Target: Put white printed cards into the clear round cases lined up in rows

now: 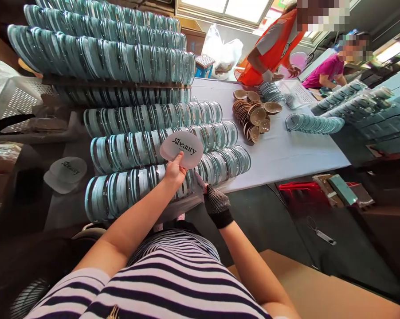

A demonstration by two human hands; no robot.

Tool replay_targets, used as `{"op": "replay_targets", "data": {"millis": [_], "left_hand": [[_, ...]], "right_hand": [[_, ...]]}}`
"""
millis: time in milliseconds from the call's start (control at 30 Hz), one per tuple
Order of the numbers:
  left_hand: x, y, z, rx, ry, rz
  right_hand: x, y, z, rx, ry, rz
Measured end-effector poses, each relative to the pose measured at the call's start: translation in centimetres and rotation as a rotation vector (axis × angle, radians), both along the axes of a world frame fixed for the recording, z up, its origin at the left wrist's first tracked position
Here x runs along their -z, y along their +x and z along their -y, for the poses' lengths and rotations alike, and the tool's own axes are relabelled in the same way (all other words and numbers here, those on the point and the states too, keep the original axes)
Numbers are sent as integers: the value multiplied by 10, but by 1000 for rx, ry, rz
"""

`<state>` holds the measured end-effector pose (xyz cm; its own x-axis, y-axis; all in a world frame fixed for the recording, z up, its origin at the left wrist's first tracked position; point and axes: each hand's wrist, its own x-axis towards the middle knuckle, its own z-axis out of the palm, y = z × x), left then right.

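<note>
My bare left hand (175, 172) pinches a white, rounded flat sheet (190, 156) printed with the word "beauty", thumb on top, above the front rows. My right hand (217, 206), in a dark fingerless-looking mesh glove, is closed on the edge of a thin flat piece (198, 179); its kind is unclear. Just beyond both hands lie long rows of round, glassy pale-green discs (130, 188) standing on edge. At the left, two similar white sheets (67, 172) overlap on the dark surface, one with the same print.
More disc rows (103, 55) are stacked at the back left beside a white plastic basket (15, 99). Brown oval pieces (248, 115) lie on the white table (286, 155). Two people work beyond, one in an orange vest (269, 48). A cardboard sheet (303, 283) is at lower right.
</note>
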<state>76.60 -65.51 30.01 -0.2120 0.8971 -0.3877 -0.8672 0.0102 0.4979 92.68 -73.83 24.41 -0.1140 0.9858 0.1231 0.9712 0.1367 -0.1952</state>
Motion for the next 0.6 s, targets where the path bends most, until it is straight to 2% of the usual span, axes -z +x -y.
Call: {"op": "replay_targets", "data": {"millis": [100,233,300,500,600], "left_hand": [[0,-1,1,7,-2,-5],[-4,-2,4,16,-24,-11],[-4,-1,4,13,-22,-14],[1,-1,2,17,-9,-19],[4,-1,3,21,13,-26]], "right_hand": [[8,-7,-9,29,-95,30],[11,-3,-6,20,22,-63],[12,-6,-8,19,22,-59],[10,-26,-31,-3,-105,6],[4,-24,-34,-41,-155,-128]]}}
